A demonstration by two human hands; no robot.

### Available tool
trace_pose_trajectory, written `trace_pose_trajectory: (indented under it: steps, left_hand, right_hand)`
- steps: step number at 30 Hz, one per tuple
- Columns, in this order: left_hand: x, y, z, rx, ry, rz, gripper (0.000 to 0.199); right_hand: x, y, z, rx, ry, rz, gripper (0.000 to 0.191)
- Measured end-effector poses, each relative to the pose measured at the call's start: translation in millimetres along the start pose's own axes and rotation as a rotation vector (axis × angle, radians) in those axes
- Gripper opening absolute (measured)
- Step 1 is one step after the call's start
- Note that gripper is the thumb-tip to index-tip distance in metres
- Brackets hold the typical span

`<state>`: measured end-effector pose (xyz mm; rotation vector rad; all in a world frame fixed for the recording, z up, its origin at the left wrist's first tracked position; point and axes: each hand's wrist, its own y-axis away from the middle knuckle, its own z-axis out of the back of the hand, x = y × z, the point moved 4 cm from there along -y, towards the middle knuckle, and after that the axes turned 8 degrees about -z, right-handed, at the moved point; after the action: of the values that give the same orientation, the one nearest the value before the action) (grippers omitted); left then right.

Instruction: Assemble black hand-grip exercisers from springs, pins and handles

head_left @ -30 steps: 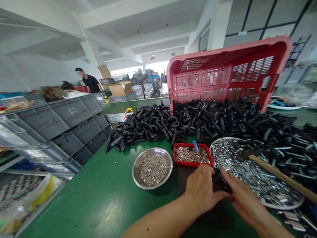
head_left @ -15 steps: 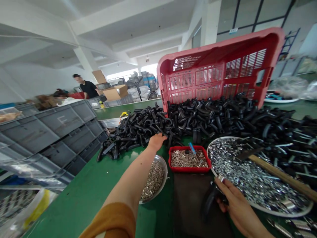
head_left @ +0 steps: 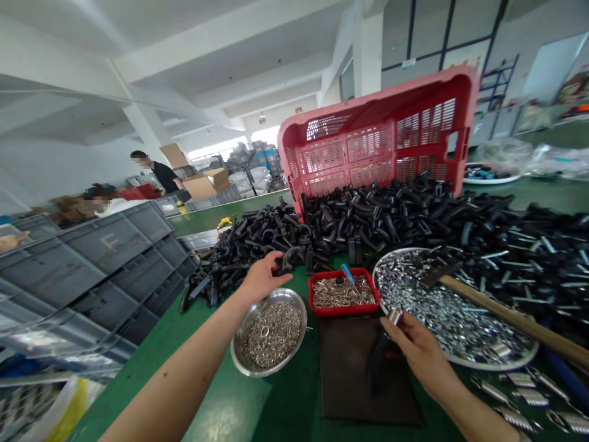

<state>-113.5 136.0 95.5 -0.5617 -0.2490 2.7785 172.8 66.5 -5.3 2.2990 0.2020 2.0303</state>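
Beyond the steel bowl's rim point(head_left: 267, 372), left hand point(head_left: 263, 279), fingers curled on black handles point(head_left: 286, 261), right hand point(head_left: 418, 350), fingers pinching metal sleeve point(head_left: 394, 317)

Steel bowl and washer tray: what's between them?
Head view: a red plastic tray of metal pins, between the steel bowl and the washer tray.

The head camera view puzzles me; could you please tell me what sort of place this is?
Most likely a factory assembly workshop: a green workbench, a heap of black moulded parts, a steel tray of washers, and stacked grey crates.
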Motion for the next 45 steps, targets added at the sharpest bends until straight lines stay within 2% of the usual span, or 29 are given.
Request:
trace_pose_trajectory:
  steps: [2,5,7,10,14,21,26,31,34,37,39,42,45]
  left_hand:
    - [-44,16,-26.5,0.075,0.429,-0.063,0.046]
    - [-105,45,-78.1,0.248,0.888,0.033,0.058]
    - [-130,59,-99.9,0.124,1.049,0.124,0.054]
    - [-147,67,-117.8,-0.057,1.214,0.185,0.044]
    - [-146,65,-127.2,-0.175,1.340,0.241,0.040]
    - [-134,71,-134.8,-0.316,1.211,0.360,0.046]
    - [-133,72,-132.8,-0.318,1.085,0.290,0.043]
    - [-140,79,-128.0,-0.339,0.886,0.212,0.039]
    - [-144,82,-128.9,-0.299,0.884,0.167,0.037]
    - [-145,83,-136.0,-0.131,0.989,0.180,0.042]
    - [-145,82,-139.8,-0.038,1.067,0.196,0.046]
    - [-146,81,-139.8,-0.007,1.091,0.180,0.052]
    - [-146,80,-139.4,0.017,1.060,0.184,0.057]
  right_hand:
    - [16,5,-2,-0.046,0.059,0.143,0.027]
    - [36,18,-6,-0.072,0.163,0.299,0.022]
    - [42,26,-8,-0.087,0.268,0.348,0.018]
    - [43,33,-7,-0.132,0.444,0.400,0.016]
    - [44,37,-8,-0.192,0.599,0.484,0.015]
    - [44,37,-18,-0.161,0.761,0.549,0.010]
    - [35,37,-18,-0.195,0.739,0.555,0.010]
    - [31,42,-16,-0.239,0.767,0.591,0.009]
    - [33,41,-13,-0.144,0.800,0.567,0.009]
    - [38,36,-11,0.061,0.851,0.488,0.013]
    - [42,33,-9,0.147,0.841,0.441,0.017]
    - [44,31,-7,0.199,0.858,0.387,0.022]
    - [40,29,-7,0.182,1.035,0.308,0.033]
